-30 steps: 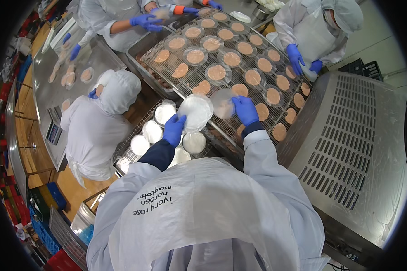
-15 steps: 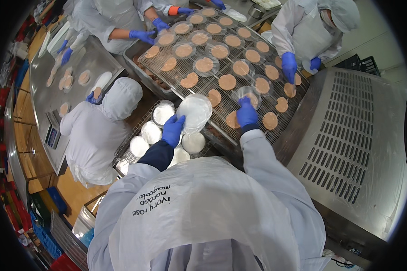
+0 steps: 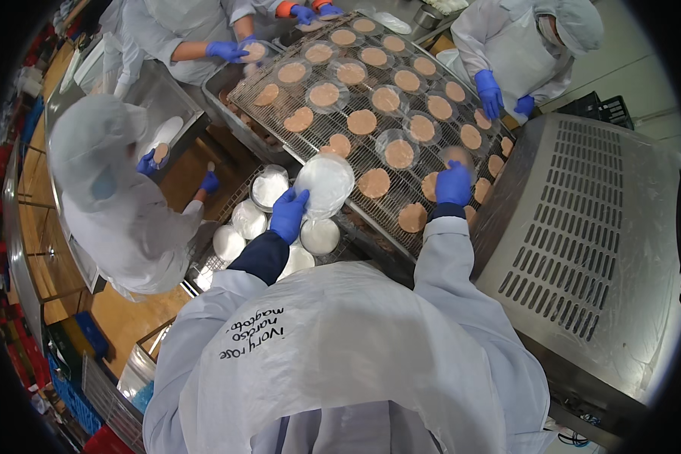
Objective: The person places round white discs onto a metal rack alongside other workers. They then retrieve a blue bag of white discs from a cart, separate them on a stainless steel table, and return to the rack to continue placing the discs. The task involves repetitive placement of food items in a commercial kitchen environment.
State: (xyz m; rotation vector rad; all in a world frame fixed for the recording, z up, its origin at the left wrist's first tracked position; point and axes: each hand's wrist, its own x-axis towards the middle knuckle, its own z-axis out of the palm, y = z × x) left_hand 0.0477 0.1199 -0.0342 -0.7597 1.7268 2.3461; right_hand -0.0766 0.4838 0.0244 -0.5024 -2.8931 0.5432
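Observation:
My left hand [image 3: 288,217] grips a stack of thin, round, whitish plastic sheets [image 3: 325,180] beside the near left edge of a wire-mesh belt [image 3: 402,189]. Over the belt, my right hand [image 3: 453,184] reaches down with its fingers drawn together on a round clear sheet that covers a pale pink patty [image 3: 457,156]; that spot is slightly blurred. Rows of flat round patties lie on the mesh. Many farther ones have clear discs around or over them, such as one patty [image 3: 399,154], while nearer patties, such as another patty [image 3: 374,183], look bare.
Left of the belt, round white-filled containers [image 3: 320,236] sit on a wire rack. A slotted steel housing [image 3: 567,227] borders the belt's right end. One co-worker [image 3: 117,197] sits close on my left, another [image 3: 507,60] stands across the belt, others at its far left beside a bin [image 3: 261,140].
The patties have shifted away and left with the belt. My right hand has moved right to another patty, leaving a clear disc on the earlier one. The left co-worker has turned.

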